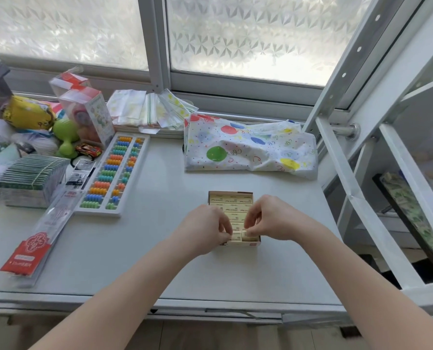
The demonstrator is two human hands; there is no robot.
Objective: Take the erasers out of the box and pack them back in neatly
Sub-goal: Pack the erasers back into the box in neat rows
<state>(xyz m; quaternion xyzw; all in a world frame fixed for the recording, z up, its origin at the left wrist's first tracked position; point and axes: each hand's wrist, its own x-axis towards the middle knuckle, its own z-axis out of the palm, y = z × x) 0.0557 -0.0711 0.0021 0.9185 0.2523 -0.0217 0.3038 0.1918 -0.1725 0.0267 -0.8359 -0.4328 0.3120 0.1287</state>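
Near the middle of the frame, on the pale grey tabletop (pixel 139 261), sits a small open cardboard box (pixel 253 245) packed with cream-coloured rectangular erasers (pixel 232 199) lying in tidy rows. Both hands work at its near end: the left hand (pixel 205 229) curls its fingers and pinches an eraser at the box's lower left corner, while the right hand (pixel 268 218) bends its fingertips onto another beside it. At centre left lies a white-framed abacus with coloured beads (pixel 113 173); above the box, a balloon-printed plastic bag (pixel 248 147).
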